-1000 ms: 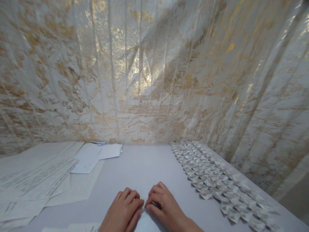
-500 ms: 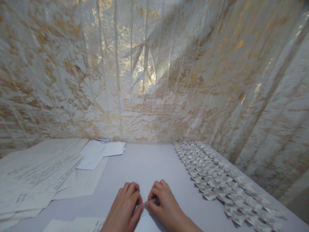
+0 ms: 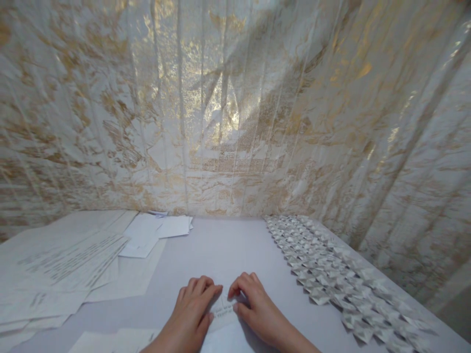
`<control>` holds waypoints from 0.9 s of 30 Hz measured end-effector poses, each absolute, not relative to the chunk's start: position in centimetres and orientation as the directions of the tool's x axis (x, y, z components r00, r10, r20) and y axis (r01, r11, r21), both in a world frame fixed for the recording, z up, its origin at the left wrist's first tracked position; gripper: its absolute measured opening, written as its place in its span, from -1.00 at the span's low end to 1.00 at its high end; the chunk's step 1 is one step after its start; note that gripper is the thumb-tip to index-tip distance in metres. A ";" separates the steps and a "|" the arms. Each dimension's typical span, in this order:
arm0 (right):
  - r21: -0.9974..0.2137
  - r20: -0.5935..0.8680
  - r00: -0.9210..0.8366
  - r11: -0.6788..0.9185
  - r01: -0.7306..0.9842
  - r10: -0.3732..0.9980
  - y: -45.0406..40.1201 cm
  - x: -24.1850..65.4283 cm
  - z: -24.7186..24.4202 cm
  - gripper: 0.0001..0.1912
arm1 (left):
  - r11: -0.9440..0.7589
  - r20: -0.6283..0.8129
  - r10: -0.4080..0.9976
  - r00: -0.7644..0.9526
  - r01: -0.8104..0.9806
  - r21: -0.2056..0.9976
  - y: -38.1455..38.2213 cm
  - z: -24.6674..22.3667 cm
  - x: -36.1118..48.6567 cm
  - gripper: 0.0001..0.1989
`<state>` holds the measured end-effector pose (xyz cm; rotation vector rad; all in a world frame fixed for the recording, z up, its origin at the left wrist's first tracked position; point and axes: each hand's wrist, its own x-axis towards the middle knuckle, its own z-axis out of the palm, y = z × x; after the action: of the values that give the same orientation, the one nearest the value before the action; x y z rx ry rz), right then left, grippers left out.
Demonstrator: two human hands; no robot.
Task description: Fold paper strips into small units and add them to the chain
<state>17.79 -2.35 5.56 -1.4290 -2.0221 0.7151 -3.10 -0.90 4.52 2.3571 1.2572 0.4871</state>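
A small piece of paper (image 3: 223,315) with lines of print lies low in the middle, between my two hands. My left hand (image 3: 189,311) is at its left side, index finger stretched along the top edge and thumb lower down at the edge. On the other side, my right hand (image 3: 259,311) has its curled fingers and thumb at the paper's right edge. Both hands rest close to the white tabletop (image 3: 228,250). Part of the paper is hidden by the fingers, and a white sheet (image 3: 224,340) shows below it.
Printed sheets (image 3: 66,264) are spread at the left, with blank white papers (image 3: 142,235) behind them. More printed paper (image 3: 110,340) lies at the front left. Rows of folded paper pieces (image 3: 331,274) cover the right side. A gold-patterned curtain (image 3: 221,122) hangs behind the table.
My hands have moved slightly apart. The paper, seen before as a thin edge pinched between the fingers, now lies flatter with its print showing.
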 end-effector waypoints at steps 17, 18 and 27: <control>-0.598 0.413 -0.331 0.527 0.604 0.849 -2.9 16.7 4.1 -0.72 | -0.436 0.244 0.853 0.462 0.374 0.818 -1.9 4.0 -2.4 -0.78; -0.484 0.423 -0.384 0.563 0.670 0.821 -2.8 16.9 4.0 -0.71 | -0.465 0.270 0.849 0.454 0.401 0.790 -1.9 3.7 -2.5 -0.71; -0.275 0.283 -0.514 0.582 0.765 0.810 -2.5 17.4 4.1 -0.71 | -0.513 0.159 0.845 0.511 0.691 0.508 -1.9 4.9 -2.3 -0.91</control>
<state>17.45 -2.51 4.08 -1.2725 -2.4358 0.1615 -2.29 -1.91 4.92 2.3751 1.2716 0.5544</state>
